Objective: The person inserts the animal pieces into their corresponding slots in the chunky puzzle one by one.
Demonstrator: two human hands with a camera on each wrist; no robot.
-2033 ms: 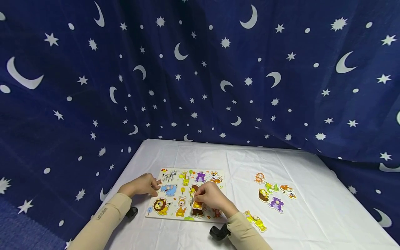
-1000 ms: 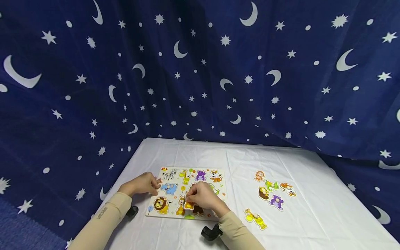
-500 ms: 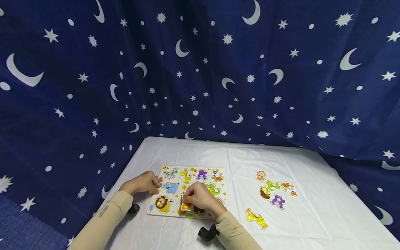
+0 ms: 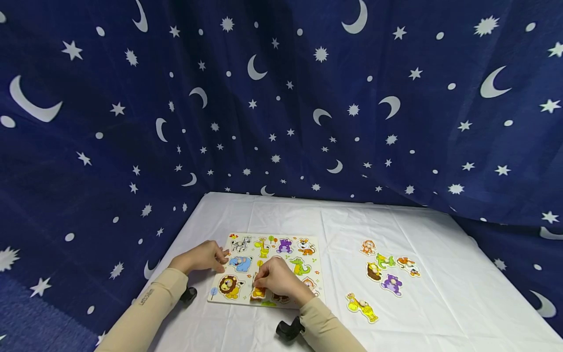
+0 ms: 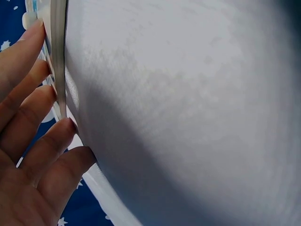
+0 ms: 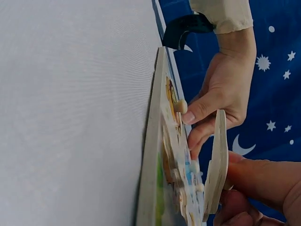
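Navy fabric [image 4: 281, 122] patterned with pale moons [image 4: 29, 107] and stars [image 4: 72, 50] hung beyond the far, left and right edges of the bench [image 4: 440, 293], which wore a creased white cloth [image 4: 360, 220].

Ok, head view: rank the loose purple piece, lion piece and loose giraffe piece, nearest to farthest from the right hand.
1. Lion piece, on the board, left of the right hand.
2. Loose giraffe piece, right side.
3. Loose purple piece, farther right.
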